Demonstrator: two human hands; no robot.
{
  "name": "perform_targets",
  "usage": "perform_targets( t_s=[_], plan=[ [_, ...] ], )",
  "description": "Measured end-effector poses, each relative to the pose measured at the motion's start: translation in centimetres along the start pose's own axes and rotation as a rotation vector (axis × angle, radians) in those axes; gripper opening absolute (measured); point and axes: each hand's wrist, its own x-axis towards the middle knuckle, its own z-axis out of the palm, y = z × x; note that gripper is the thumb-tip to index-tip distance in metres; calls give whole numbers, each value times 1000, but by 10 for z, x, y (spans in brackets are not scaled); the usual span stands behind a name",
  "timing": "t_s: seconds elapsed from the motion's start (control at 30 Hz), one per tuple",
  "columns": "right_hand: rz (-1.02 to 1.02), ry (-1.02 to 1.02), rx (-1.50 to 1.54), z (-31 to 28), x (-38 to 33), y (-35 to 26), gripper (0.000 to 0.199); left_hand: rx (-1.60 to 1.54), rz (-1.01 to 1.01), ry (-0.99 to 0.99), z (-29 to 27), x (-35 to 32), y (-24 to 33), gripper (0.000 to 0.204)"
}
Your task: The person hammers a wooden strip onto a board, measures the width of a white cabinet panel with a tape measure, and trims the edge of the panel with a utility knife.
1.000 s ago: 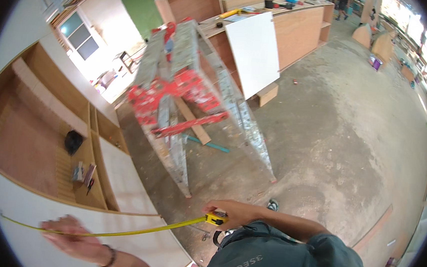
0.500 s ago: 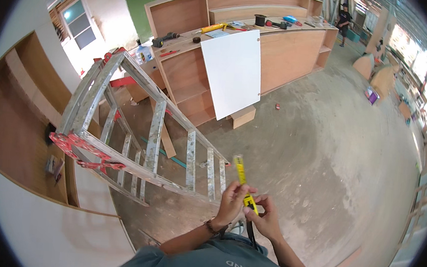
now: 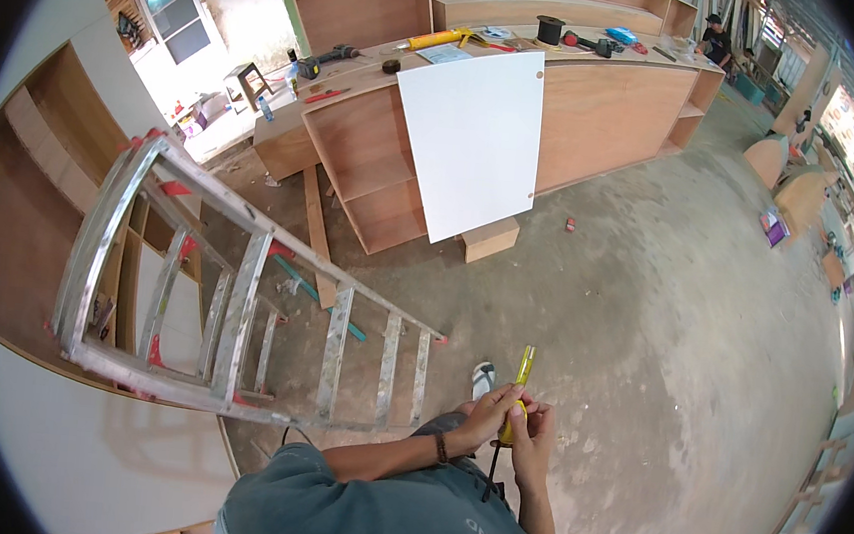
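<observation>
A yellow tape measure point(image 3: 506, 434) is held between my two hands in front of my body, with a short length of its blade point(image 3: 527, 363) sticking up. My left hand point(image 3: 485, 419), with a dark bracelet at the wrist, is closed around the lower blade near the case. Closed on the case from the right is my right hand point(image 3: 533, 446); the fingers hide part of it. A dark strap point(image 3: 491, 473) hangs below the case.
An aluminium stepladder point(image 3: 242, 323) stands close on my left. Beyond it is a long wooden cabinet point(image 3: 609, 121) with a white panel point(image 3: 472, 145) leaning on it and tools on top, including a drill point(image 3: 328, 60). A person point(image 3: 715, 44) is at the far right.
My hands and the tape measure have shifted right and slightly down, and the blade now leans right instead of left. The ladder sits further left and lower in view. My sandalled foot has appeared.
</observation>
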Motion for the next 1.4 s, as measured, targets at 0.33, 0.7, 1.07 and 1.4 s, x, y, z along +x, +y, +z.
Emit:
perform_targets(
  t_s=[0.33,0.7,1.07,1.4],
  plan=[
    [56,-238,-105,12,248,-61,28,-22,-34,122,-44,234,78,53],
    [105,-741,-404,87,475,-106,31,-144,-62,525,-153,365,155,66],
    [-230,-1078,-683,195,727,-161,17,-13,9,916,-244,467,240,29],
    [-456,-1265,-653,428,772,-204,17,-740,578,1108,-488,423,324,17]
  ],
)
